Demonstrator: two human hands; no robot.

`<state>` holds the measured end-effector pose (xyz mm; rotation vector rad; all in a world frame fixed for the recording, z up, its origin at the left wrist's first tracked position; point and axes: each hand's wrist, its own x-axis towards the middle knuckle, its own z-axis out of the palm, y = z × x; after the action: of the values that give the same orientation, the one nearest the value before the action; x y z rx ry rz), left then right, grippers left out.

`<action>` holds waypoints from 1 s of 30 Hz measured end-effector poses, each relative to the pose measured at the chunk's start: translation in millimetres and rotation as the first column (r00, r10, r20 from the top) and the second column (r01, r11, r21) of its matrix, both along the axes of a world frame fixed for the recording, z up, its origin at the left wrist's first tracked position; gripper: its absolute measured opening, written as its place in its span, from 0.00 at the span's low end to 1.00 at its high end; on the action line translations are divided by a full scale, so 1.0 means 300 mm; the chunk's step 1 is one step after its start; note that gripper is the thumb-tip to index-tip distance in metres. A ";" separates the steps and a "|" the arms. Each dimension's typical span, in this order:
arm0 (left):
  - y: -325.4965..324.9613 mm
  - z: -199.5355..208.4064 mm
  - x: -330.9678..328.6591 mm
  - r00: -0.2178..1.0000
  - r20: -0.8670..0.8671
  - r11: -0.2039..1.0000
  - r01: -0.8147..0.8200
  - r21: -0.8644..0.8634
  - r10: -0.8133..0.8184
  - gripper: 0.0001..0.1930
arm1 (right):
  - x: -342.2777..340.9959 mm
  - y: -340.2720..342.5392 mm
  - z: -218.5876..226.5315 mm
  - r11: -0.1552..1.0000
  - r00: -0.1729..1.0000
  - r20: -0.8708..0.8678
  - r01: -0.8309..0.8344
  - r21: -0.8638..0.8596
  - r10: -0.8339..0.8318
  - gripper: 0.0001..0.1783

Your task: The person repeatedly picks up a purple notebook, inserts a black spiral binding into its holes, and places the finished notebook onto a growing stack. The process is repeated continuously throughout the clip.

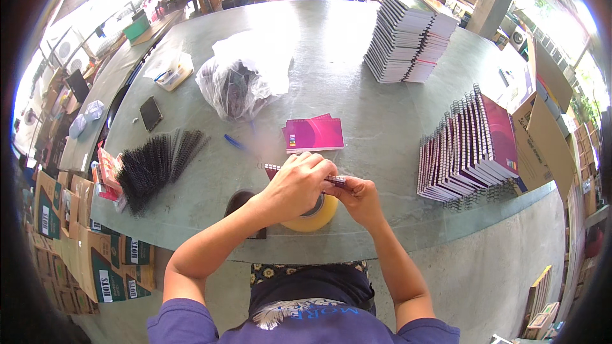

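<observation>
Near the table's front edge, both hands are closed on a small maroon notebook [272, 171] with a row of holes or coil loops along its edge. My left hand [298, 181] lies across the top of it and covers most of it. With its fingertips, my right hand [358, 199] pinches the notebook's right end, where dark coil loops show. Beneath the hands sits a roll of yellowish tape [319, 218]. Just beyond them lie flat magenta notebooks [315, 134], one over another. A dark object [241, 200], partly hidden by my left forearm, is beside the tape.
Loose black binding coils [150, 165] are heaped at left, near a phone [151, 114] and a blue pen [234, 142]. A clear plastic bag [239, 86] stands farther back. Spiral notebooks [468, 146] and a tall notebook stack [411, 38] occupy the right, by a cardboard box [539, 134].
</observation>
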<state>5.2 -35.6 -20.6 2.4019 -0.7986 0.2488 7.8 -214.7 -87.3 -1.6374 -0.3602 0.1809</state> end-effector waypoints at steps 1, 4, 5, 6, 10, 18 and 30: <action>-0.011 -0.001 0.002 0.999 0.040 1.000 0.022 -0.009 -0.021 0.09 | -0.001 -0.003 0.008 0.999 1.000 0.015 -0.002 -0.043 0.003 0.08; -0.037 -0.002 0.008 0.996 0.073 0.997 0.063 -0.037 -0.061 0.06 | 0.005 -0.012 -0.002 0.998 1.000 0.014 0.012 -0.068 -0.011 0.07; -0.038 -0.003 0.013 0.998 0.020 0.997 0.065 -0.047 -0.065 0.06 | 0.007 -0.012 -0.018 0.999 1.000 0.021 0.015 -0.041 -0.014 0.07; -0.037 -0.004 0.018 0.997 -0.033 0.996 0.067 -0.057 -0.069 0.06 | 0.012 -0.010 -0.038 1.000 0.999 0.028 0.017 -0.014 -0.016 0.07; -0.019 0.000 0.040 0.985 -0.030 0.985 0.170 0.032 -0.169 0.05 | 0.009 -0.001 -0.046 1.000 0.995 0.101 0.025 -0.002 -0.024 0.08; -0.071 -0.029 0.022 0.991 0.076 0.988 0.121 -0.097 -0.114 0.06 | -0.016 0.005 -0.044 0.995 0.979 0.185 0.097 -0.023 -0.091 0.13; 0.009 0.162 -0.026 0.921 0.362 0.958 -0.042 -0.284 0.148 0.22 | -0.138 -0.469 0.591 0.677 0.264 0.909 0.736 0.025 -0.321 0.18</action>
<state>-2.6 -32.8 27.9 2.1583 -0.7555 0.8314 -33.7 -355.5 90.0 -2.0872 -0.4978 -1.3127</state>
